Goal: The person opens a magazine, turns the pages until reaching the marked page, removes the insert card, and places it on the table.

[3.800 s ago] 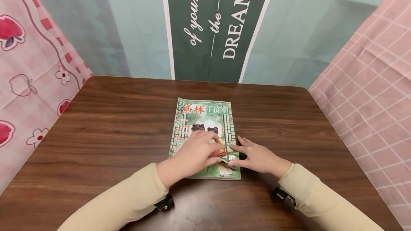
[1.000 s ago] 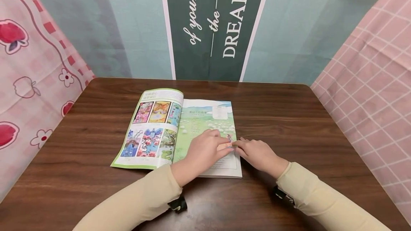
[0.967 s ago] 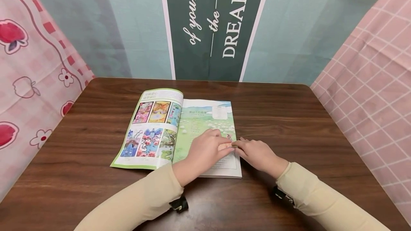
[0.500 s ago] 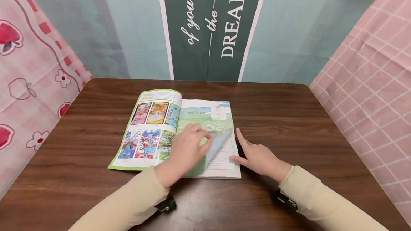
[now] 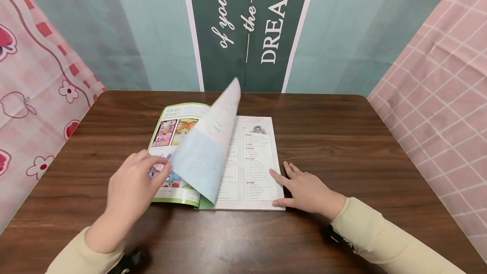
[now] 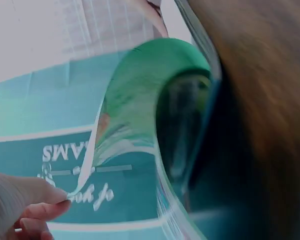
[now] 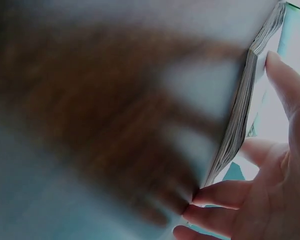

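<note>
An opened magazine (image 5: pixel 260 160) lies on the brown wooden table. My left hand (image 5: pixel 133 181) pinches the edge of one page (image 5: pixel 205 155) between thumb and fingertips and holds it lifted over the left side. The page curves, its pale blue and white back turned up; the left wrist view shows its green face (image 6: pixel 140 85) bowed. Under it, the left-hand spread of small colourful pictures (image 5: pixel 163 134) is partly hidden. My right hand (image 5: pixel 308 189) rests at the magazine's right edge, fingers spread, with thumb and index fingertip on the printed page. The right wrist view shows the stacked page edges (image 7: pixel 235 115) beside the fingers.
The wooden table (image 5: pixel 342 147) surrounds the magazine. Behind it hangs a teal cloth with a dark green lettered panel (image 5: pixel 247 33). A pink fruit-patterned cloth (image 5: pixel 34 96) hangs at left, a pink grid cloth (image 5: pixel 437 88) at right.
The magazine went from closed to open. My left hand has since taken a page with the green meadow picture and drawn it up and leftward. The right hand's fingers have spread at the edge.
</note>
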{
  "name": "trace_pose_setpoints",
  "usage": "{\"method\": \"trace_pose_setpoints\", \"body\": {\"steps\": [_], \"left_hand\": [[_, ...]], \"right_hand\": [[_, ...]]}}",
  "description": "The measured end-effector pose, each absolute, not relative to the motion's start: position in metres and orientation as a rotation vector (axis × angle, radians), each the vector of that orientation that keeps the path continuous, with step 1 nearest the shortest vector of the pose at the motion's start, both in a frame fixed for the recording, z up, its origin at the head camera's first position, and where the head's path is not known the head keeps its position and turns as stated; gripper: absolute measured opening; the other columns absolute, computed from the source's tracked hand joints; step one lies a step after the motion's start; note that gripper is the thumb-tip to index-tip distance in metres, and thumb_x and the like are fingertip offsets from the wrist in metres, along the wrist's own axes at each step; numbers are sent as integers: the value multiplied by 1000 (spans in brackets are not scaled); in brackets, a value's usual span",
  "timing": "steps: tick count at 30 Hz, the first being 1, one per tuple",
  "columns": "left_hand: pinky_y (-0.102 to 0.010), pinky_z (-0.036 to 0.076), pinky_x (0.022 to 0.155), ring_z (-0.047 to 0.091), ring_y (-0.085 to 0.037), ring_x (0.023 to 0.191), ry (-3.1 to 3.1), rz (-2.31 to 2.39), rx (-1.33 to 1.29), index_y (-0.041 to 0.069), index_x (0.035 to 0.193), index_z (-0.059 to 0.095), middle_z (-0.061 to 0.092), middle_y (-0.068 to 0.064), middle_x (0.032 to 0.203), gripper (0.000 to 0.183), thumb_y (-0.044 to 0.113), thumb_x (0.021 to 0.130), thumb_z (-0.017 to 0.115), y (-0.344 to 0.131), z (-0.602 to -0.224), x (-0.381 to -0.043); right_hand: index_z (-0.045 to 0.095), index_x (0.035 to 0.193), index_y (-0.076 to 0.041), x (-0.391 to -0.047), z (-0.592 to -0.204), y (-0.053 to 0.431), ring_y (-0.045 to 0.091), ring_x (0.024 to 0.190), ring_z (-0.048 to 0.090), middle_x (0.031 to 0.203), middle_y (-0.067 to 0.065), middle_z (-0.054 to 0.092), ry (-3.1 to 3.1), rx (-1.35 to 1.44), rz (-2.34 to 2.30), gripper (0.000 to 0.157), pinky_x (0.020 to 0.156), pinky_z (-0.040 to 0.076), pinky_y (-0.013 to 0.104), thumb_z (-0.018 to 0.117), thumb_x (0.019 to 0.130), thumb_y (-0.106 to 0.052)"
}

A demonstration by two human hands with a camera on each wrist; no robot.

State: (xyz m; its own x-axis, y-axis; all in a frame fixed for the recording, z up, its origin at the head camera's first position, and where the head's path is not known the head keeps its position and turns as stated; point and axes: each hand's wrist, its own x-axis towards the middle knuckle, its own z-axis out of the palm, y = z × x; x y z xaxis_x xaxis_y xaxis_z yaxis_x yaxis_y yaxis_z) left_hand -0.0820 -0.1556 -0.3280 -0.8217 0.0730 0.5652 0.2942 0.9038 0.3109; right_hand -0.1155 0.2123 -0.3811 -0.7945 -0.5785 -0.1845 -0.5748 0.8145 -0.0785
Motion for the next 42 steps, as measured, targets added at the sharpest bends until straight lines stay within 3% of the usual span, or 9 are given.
{"method": "trace_pose_setpoints", "body": {"steps": [6,13,21,27,31,34,38,42], "left_hand": [[-29,28,38,42,-14,51,-2654,-431,-130,10,76,73,49,5,61,7,14,71,75,-194,-338,-57],[-33,32,40,45,-12,53,-2899,-414,15,13,78,72,52,6,66,6,19,78,70,-220,-348,-42],[-46,41,47,59,-24,64,-3159,-379,52,19,76,69,58,1,75,7,19,82,65,-236,-360,-46],[-48,41,47,60,-33,69,-3054,-332,-3,14,79,71,59,-3,76,8,21,79,70,-229,-359,-51],[-46,43,49,60,-30,67,-2928,-323,-113,10,79,72,57,-1,72,13,23,76,73,-214,-352,-55],[-43,44,49,59,-27,65,-2861,-331,-210,9,79,73,57,-1,71,14,23,75,74,-200,-347,-58],[-40,44,49,58,-24,65,-2809,-337,-307,11,76,73,58,0,71,11,21,74,76,-179,-342,-64],[-35,43,48,56,-21,61,-2793,-333,-390,11,75,73,55,2,67,10,20,74,76,-157,-337,-69]], "right_hand": [[43,141,-19,-114,-382,211,38,125,42,138,29,38,2830,-894,52,79,81,46,49,47,81,-69],[40,142,-20,-117,-380,217,39,129,35,144,31,26,2780,-844,-24,80,80,47,50,49,80,-69],[37,144,-17,-118,-380,220,44,131,29,145,32,21,2695,-833,-132,81,87,41,55,53,81,-65],[38,144,-19,-119,-384,219,44,131,30,146,29,22,2731,-833,-113,82,89,40,56,50,80,-68],[42,141,-19,-120,-386,217,44,127,35,145,28,27,2773,-847,-102,77,88,42,53,47,82,-68],[50,136,-17,-122,-389,213,45,119,45,139,27,37,2847,-906,-93,63,82,47,51,52,87,-57],[60,126,-14,-124,-391,209,42,105,57,129,25,51,2962,-996,-32,38,68,51,45,62,90,-25],[62,121,-13,-125,-390,207,38,99,61,122,23,56,2992,-1006,11,35,60,52,40,61,87,-5]]}}
